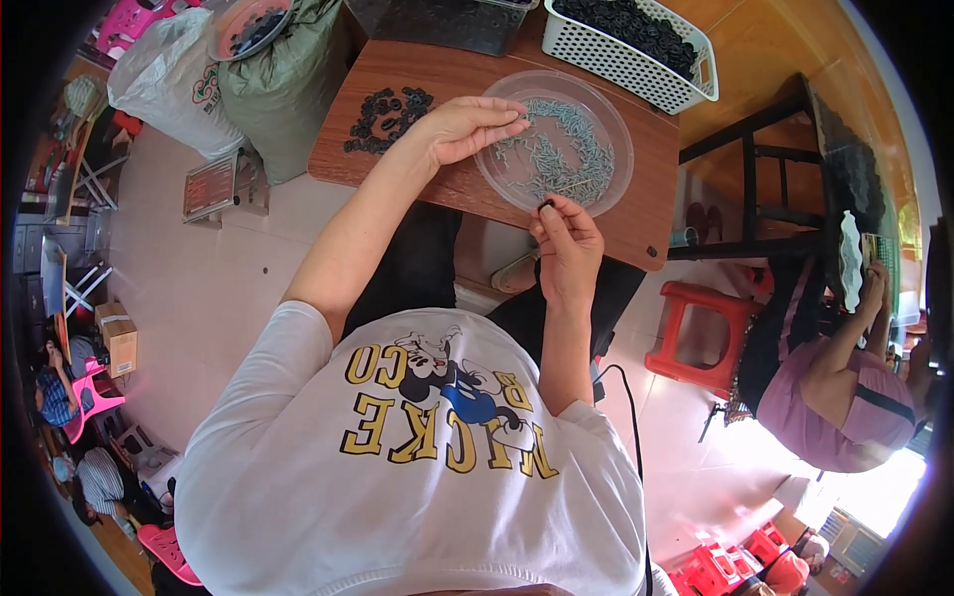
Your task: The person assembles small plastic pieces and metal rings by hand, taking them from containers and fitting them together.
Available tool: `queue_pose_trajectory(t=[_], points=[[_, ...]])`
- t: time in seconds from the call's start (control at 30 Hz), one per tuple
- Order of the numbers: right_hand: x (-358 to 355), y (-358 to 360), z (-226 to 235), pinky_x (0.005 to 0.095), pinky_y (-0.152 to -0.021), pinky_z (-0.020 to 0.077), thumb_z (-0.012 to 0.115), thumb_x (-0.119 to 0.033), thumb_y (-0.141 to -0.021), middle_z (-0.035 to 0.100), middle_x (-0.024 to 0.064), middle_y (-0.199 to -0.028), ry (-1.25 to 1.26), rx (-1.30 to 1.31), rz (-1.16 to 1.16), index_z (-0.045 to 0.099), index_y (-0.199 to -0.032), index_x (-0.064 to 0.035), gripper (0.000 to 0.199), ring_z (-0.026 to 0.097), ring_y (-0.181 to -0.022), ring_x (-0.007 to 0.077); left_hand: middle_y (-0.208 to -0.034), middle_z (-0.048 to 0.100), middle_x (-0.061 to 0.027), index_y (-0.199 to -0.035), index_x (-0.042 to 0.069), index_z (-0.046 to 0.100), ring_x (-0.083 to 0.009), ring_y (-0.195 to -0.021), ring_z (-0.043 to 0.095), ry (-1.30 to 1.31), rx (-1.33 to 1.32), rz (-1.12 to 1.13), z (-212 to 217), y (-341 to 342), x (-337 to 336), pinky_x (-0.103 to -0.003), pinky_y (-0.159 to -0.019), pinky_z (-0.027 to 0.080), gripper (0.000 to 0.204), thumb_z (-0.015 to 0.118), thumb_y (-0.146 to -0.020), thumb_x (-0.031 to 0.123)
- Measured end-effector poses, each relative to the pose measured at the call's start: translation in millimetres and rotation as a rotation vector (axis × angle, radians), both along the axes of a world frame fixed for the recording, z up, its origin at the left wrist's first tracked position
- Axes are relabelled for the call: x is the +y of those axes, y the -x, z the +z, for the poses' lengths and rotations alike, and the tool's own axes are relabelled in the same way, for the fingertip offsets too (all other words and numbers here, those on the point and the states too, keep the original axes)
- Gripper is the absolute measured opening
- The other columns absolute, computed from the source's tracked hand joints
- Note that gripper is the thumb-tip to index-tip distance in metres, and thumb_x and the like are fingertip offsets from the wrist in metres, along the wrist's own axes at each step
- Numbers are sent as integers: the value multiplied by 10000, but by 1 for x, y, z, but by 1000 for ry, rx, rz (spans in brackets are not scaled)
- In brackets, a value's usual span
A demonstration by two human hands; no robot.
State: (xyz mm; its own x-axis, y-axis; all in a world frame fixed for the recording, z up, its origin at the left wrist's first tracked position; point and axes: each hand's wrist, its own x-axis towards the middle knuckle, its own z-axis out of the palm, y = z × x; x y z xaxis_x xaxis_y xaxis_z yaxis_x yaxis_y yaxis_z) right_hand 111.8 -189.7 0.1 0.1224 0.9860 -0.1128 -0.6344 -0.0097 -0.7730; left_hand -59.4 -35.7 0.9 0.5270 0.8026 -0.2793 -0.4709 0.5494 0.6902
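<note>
Worktop [648,159], one, brown and wood-grained, carries most of the things. Right of it, beyond a dark frame, one other person [815,397] in a pink top sits bent forward. On the floor to the far left stand two full sacks, one white sack [174,79] and one grey-green sack [283,109]; a single round basin [221,45] rests on the green one. One red stool [701,288] stands on the right, just beside that person. At the worktop's far right edge is one white perforated basket [626,65], heaped with black pieces beyond counting; to its left, also along the far edge, lies one dark flat tray [437,25]. A single round clear tray [626,154] sits nearer, in front of the basket.

Two bare hands work at this tray. The left hand [472,127] reaches over its left rim, thumb and fingertips close together; whether they grip anything I cannot tell. The right hand [569,243], at the near rim, pinches one small black piece [546,205] between thumb and fingers. Left of the tray, a couple of dozen or more loose black parts [383,114] are spread, too crowded for an exact count. Smallest are the blue-grey screws [586,149] inside the round tray, too many to count, thickest toward its right side.
</note>
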Motion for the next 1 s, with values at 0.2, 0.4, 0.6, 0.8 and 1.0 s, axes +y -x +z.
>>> queue_pose_trajectory(t=[0.2,0.4,0.6,0.8,1.0], points=[[5,5,1,212,-662,469,626,20,-827,641,68,-850,21,-29,27,622,-1020,28,193,589,-727,102,-1058,588,-181,-1054,-105,538,-237,-1011,607,22,-29,29,-1,3,-6,-272,-908,520,217,575,-861,-14],[16,6,15,200,-673,465,634,11,-824,644,54,-891,16,-122,-25,640,-1039,18,215,587,-751,92,-943,649,-111,-1003,-18,600,-176,-861,660,42,-52,27,11,2,-30,-222,-729,572,150,592,-871,53],[23,16,30,215,-678,494,640,25,-809,655,80,-882,-15,-290,-53,637,-1030,37,221,625,-753,127,-939,656,-115,-998,-15,623,-136,-756,637,-26,-89,60,15,1,-62,-200,-648,530,156,610,-863,62],[20,22,35,175,-607,470,663,-9,-804,648,28,-786,-16,-470,-80,666,-985,20,183,587,-673,65,-866,650,-82,-986,-6,620,-104,-703,619,-28,-96,123,19,2,-84,-186,-634,527,144,621,-848,38],[16,25,38,183,-623,488,657,16,-797,655,44,-791,-5,-509,-48,663,-987,23,191,603,-674,82,-831,645,-76,-994,-9,617,-102,-680,618,-29,-53,154,27,0,-92,-190,-619,530,172,637,-824,3]])
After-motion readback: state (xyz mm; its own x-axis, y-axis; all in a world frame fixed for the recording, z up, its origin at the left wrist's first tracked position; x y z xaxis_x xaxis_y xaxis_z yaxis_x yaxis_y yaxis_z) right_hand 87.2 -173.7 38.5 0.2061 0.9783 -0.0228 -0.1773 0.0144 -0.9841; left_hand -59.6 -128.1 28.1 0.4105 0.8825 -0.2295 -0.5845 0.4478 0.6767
